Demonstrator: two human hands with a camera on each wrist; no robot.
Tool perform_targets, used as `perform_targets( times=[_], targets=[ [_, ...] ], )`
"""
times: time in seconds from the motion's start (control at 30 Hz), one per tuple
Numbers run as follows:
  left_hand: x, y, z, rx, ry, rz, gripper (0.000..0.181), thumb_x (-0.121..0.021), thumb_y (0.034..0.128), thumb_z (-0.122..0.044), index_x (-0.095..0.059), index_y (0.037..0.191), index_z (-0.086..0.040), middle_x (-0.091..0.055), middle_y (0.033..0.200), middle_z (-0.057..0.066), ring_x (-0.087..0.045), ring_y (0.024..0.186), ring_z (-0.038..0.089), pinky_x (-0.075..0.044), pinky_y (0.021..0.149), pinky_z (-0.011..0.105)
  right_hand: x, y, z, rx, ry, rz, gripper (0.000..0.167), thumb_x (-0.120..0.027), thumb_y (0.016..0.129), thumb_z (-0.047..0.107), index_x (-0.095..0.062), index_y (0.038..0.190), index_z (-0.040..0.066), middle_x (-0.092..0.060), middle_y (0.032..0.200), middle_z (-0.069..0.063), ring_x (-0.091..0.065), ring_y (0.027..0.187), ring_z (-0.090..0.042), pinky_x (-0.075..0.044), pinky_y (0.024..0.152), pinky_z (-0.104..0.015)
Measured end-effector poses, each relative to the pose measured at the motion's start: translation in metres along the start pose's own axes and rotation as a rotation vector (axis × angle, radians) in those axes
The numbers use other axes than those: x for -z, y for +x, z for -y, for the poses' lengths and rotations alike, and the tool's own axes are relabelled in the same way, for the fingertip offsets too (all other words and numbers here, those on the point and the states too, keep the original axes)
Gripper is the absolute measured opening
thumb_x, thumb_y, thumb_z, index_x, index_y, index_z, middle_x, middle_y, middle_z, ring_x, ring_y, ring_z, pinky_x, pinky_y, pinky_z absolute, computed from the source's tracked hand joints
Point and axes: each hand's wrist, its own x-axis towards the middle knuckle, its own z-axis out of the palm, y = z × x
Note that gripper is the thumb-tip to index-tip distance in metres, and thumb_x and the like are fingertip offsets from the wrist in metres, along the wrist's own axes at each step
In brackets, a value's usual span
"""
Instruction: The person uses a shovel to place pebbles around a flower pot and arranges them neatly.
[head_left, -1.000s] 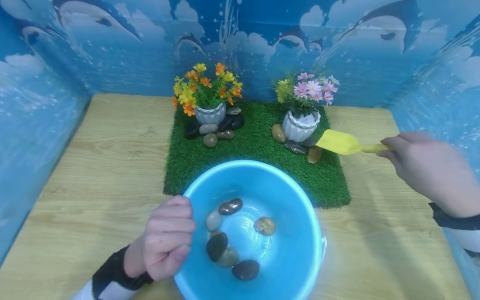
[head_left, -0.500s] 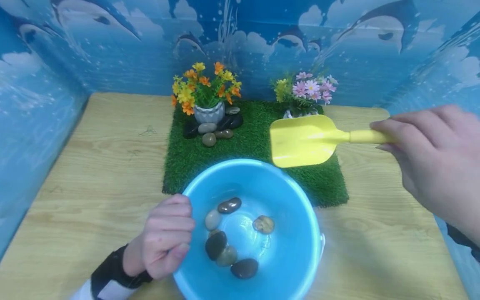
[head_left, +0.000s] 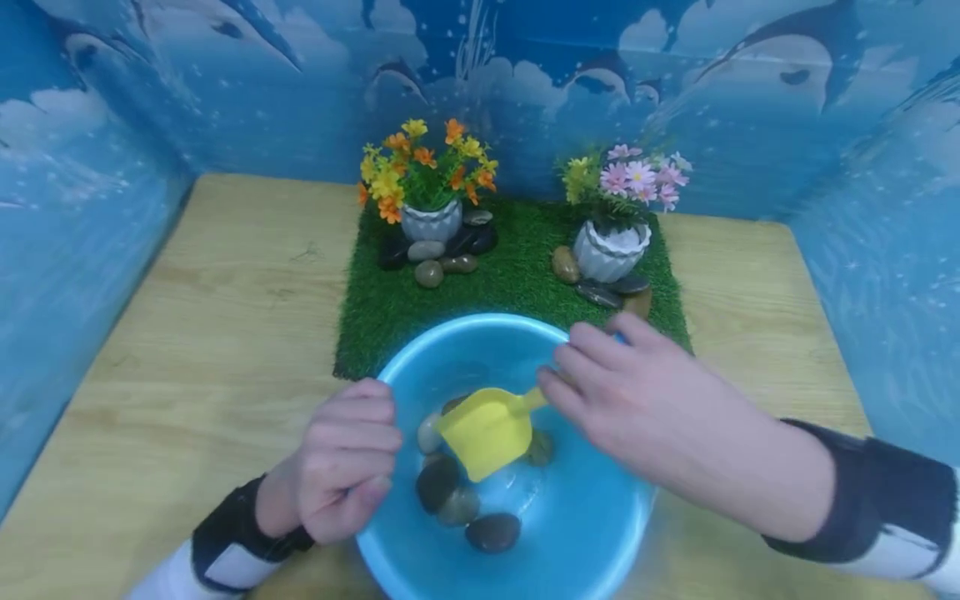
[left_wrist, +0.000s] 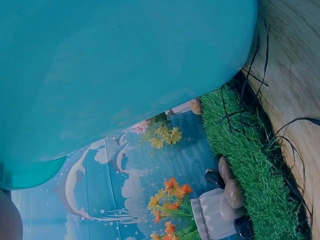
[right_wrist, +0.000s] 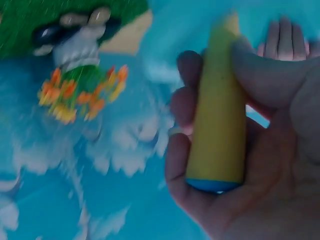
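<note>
My right hand [head_left: 622, 392] grips a yellow toy shovel [head_left: 487, 433] by its handle, and the blade hangs tilted within the blue bucket's opening. In the right wrist view, fingers and thumb wrap the yellow handle [right_wrist: 218, 120], which has a blue end. My left hand [head_left: 348, 462] holds the left rim of the bucket [head_left: 637, 533], fingers curled over it. Several smooth stones lie on the bucket floor, including a dark stone [head_left: 492, 532] and an olive stone [head_left: 538, 447] beside the blade. The blade partly hides another stone. The bucket's outer wall [left_wrist: 125, 60] fills much of the left wrist view.
Behind the bucket lies a green turf mat [head_left: 517, 275] on the wooden table [head_left: 225, 333]. On it stand a pot of orange flowers [head_left: 431, 223] and a pot of pink flowers [head_left: 611, 250], with stones around both. A dolphin-print backdrop [head_left: 525, 100] encloses the back and sides.
The right hand has brought the shovel from beside the pink flower pot leftward and down into the bucket's opening, its blade tilting. The left hand keeps its hold on the rim.
</note>
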Motion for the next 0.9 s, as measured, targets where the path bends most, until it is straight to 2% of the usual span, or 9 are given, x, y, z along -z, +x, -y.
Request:
perform_targets(
  times=[0.03,0.07,0.13,0.2,0.3,0.43,0.57,0.7,0.9],
  targets=[
    [0.000,0.001,0.001,-0.012,0.000,-0.006,0.049,-0.044,0.0965,-0.011,-0.035,0.049,-0.018,-0.031,0.051,-0.008,-0.022,0.048,0.007,-0.025,0.058,0.023,0.015,0.015,0.008,0.014,-0.006,0.003,0.036,-0.077,0.081,0.009,-0.068,0.116,0.011,-0.063,0.097,-0.006,-0.048,0.082,-0.023,-0.039,0.067,-0.040],
    [0.000,0.001,0.001,-0.026,0.000,-0.013,0.049,-0.044,0.0962,-0.011,-0.035,0.049,-0.018,-0.030,0.051,-0.008,-0.022,0.048,0.007,-0.024,0.058,0.023,0.022,0.025,0.014,0.026,-0.029,0.010,0.026,-0.076,0.081,0.008,-0.069,0.106,0.008,-0.061,0.089,-0.005,-0.044,0.077,-0.021,-0.036,0.064,-0.037],
    [-0.001,0.002,0.002,-0.048,0.002,-0.027,0.049,-0.044,0.0958,-0.010,-0.035,0.049,-0.019,-0.030,0.051,-0.008,-0.022,0.048,0.007,-0.024,0.058,0.023,0.024,0.036,0.021,0.046,-0.076,0.016,0.014,-0.076,0.080,0.009,-0.069,0.092,0.010,-0.058,0.081,-0.002,-0.042,0.072,-0.018,-0.036,0.062,-0.033],
    [-0.001,0.003,0.003,-0.060,0.001,-0.036,0.049,-0.045,0.0955,-0.010,-0.034,0.049,-0.019,-0.030,0.050,-0.008,-0.022,0.048,0.007,-0.024,0.058,0.023,0.020,0.041,0.025,0.065,-0.086,0.036,0.009,-0.074,0.081,0.011,-0.068,0.086,0.012,-0.055,0.076,0.001,-0.038,0.070,-0.017,-0.034,0.061,-0.031],
    [-0.001,0.003,0.003,-0.062,0.002,-0.039,0.049,-0.045,0.0954,-0.010,-0.035,0.049,-0.019,-0.030,0.050,-0.008,-0.022,0.048,0.007,-0.024,0.058,0.023,0.012,0.043,0.026,0.090,-0.077,0.053,0.007,-0.072,0.082,0.014,-0.067,0.086,0.012,-0.054,0.076,0.002,-0.038,0.070,-0.016,-0.034,0.061,-0.030],
    [-0.002,0.003,0.004,-0.059,0.003,-0.039,0.049,-0.045,0.0961,-0.011,-0.035,0.049,-0.019,-0.031,0.051,-0.008,-0.023,0.048,0.007,-0.025,0.058,0.023,0.010,0.043,0.026,0.081,-0.049,0.083,0.011,-0.073,0.081,0.014,-0.068,0.091,0.011,-0.057,0.079,0.001,-0.040,0.071,-0.017,-0.035,0.062,-0.030],
    [-0.002,0.003,0.004,-0.056,0.003,-0.038,0.049,-0.045,0.0969,-0.011,-0.035,0.049,-0.019,-0.031,0.051,-0.008,-0.023,0.048,0.007,-0.025,0.058,0.023,0.009,0.044,0.026,0.067,-0.053,0.065,0.014,-0.075,0.079,0.014,-0.069,0.091,0.011,-0.058,0.079,0.001,-0.042,0.072,-0.016,-0.037,0.063,-0.030],
    [-0.001,0.002,0.003,-0.046,0.003,-0.032,0.049,-0.045,0.0969,-0.011,-0.035,0.049,-0.019,-0.031,0.051,-0.008,-0.022,0.049,0.007,-0.025,0.058,0.023,-0.001,0.048,0.030,0.084,-0.044,0.053,0.012,-0.075,0.081,0.021,-0.067,0.084,0.013,-0.054,0.075,0.003,-0.039,0.068,-0.015,-0.033,0.060,-0.028],
    [-0.002,0.001,0.002,-0.047,0.002,-0.036,0.049,-0.045,0.0963,-0.011,-0.035,0.049,-0.019,-0.031,0.050,-0.008,-0.022,0.048,0.007,-0.025,0.058,0.022,-0.010,0.055,0.035,0.138,0.008,0.164,0.010,-0.074,0.086,0.020,-0.065,0.082,0.016,-0.052,0.073,0.005,-0.037,0.067,-0.013,-0.029,0.058,-0.026]
  ],
)
